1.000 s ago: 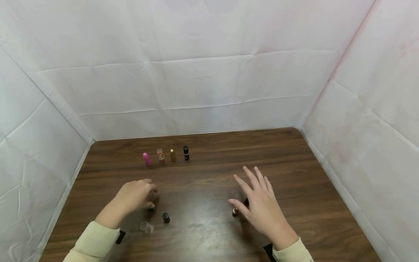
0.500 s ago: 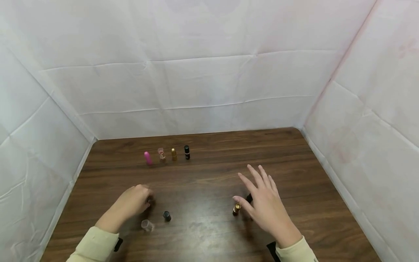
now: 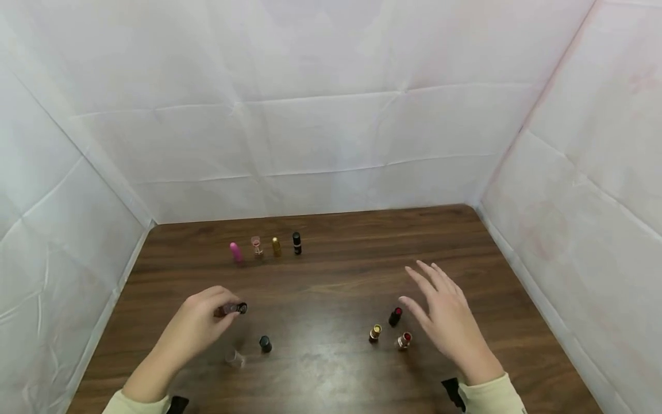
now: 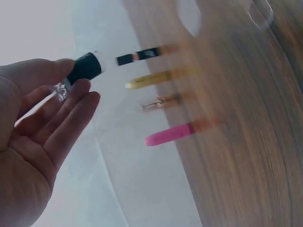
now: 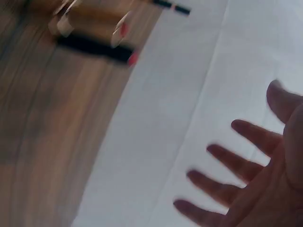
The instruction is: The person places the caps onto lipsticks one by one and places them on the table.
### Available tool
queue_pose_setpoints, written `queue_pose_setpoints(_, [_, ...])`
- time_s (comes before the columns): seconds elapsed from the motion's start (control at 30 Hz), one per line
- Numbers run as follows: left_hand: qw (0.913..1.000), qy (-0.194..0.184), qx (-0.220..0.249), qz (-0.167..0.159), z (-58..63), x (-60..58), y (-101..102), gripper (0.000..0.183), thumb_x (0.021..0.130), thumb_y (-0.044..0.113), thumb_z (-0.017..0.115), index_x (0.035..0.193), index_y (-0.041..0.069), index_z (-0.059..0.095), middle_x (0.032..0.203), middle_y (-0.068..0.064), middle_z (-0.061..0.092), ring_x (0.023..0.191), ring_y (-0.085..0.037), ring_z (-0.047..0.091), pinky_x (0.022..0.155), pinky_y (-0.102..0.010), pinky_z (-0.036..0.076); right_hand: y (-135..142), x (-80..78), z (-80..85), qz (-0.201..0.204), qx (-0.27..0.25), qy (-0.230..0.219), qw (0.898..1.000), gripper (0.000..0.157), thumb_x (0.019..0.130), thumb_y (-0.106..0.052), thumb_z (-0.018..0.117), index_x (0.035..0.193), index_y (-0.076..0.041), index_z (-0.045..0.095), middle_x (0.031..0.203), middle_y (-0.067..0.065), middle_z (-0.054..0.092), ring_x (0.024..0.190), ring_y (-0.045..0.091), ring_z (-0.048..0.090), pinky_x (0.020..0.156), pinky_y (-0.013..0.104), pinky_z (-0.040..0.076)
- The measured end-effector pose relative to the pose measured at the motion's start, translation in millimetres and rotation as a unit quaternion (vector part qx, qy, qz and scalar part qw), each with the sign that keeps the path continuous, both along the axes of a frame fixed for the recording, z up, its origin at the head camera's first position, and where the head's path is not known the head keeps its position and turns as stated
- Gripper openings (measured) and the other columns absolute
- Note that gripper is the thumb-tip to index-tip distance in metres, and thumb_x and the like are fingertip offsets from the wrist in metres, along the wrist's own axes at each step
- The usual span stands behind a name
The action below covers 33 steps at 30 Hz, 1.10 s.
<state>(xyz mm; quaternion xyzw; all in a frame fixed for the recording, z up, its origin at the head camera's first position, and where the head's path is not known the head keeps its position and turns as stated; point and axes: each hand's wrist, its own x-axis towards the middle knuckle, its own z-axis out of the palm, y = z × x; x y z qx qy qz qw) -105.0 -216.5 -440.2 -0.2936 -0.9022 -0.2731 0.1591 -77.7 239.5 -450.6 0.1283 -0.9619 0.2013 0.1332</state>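
My left hand point(image 3: 192, 322) is raised over the left of the table, pinching a lipstick cap point(image 4: 86, 67), black with a clear end, between thumb and fingers. Below it stand a black cap point(image 3: 265, 344) and a clear cap point(image 3: 235, 359). On the right, my right hand point(image 3: 451, 322) hovers with fingers spread, holding nothing. Beside it are three uncapped lipsticks: one gold-topped point(image 3: 374, 333), one black with a red tip point(image 3: 395, 316), and one in a clear and metallic case point(image 3: 404, 341). The wrist views are partly blurred.
Along the back left stand a pink tube point(image 3: 236, 252), a clear-topped lipstick point(image 3: 257, 246), a gold tube point(image 3: 276, 247) and a black tube point(image 3: 297, 243). White cloth walls point(image 3: 320, 132) enclose the wooden table point(image 3: 331, 287) at the back and sides.
My left hand has picked up the lipstick cap from the table and lifted it. My right hand has moved right, away from the uncapped lipsticks, which now show fully.
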Motion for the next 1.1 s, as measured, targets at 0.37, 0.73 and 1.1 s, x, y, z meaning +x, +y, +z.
queue_pose_setpoints(0.37, [0.9889, -0.069, 0.128, 0.032, -1.3, 33.9, -0.7, 0.037, 0.073, -0.016, 0.089, 0.097, 0.010, 0.079, 0.095, 0.007, 0.074, 0.077, 0.001, 0.067, 0.063, -0.022, 0.063, 56.6, -36.9, -78.2, 0.102, -0.090, -0.156, 0.978, 0.043, 0.087, -0.012, 0.090, 0.128, -0.011, 0.075, 0.119, -0.002, 0.074, 0.110, 0.023, 0.069, 0.095, 0.047, 0.060])
queue_pose_setpoints(0.73, [0.9868, -0.057, 0.150, 0.024, -12.2, 40.7, 0.3, 0.038, 0.071, -0.018, 0.089, 0.097, 0.009, 0.078, 0.095, 0.005, 0.075, 0.079, -0.001, 0.068, 0.062, -0.019, 0.061, 48.0, -57.3, -108.3, 0.183, -0.094, -0.160, 0.965, 0.027, 0.087, -0.026, 0.092, 0.112, -0.025, 0.083, 0.107, -0.019, 0.070, 0.104, 0.008, 0.061, 0.092, 0.036, 0.056])
queue_pose_setpoints(1.1, [0.9804, -0.073, 0.183, 0.014, -18.2, 41.0, 11.8, 0.035, 0.074, -0.015, 0.089, 0.098, 0.008, 0.079, 0.095, 0.002, 0.076, 0.080, -0.003, 0.069, 0.062, -0.020, 0.062, 46.2, -59.1, -89.8, 0.142, -0.115, -0.185, 0.965, 0.017, 0.090, -0.019, 0.088, 0.102, -0.019, 0.077, 0.095, -0.013, 0.073, 0.088, 0.002, 0.067, 0.077, 0.027, 0.058])
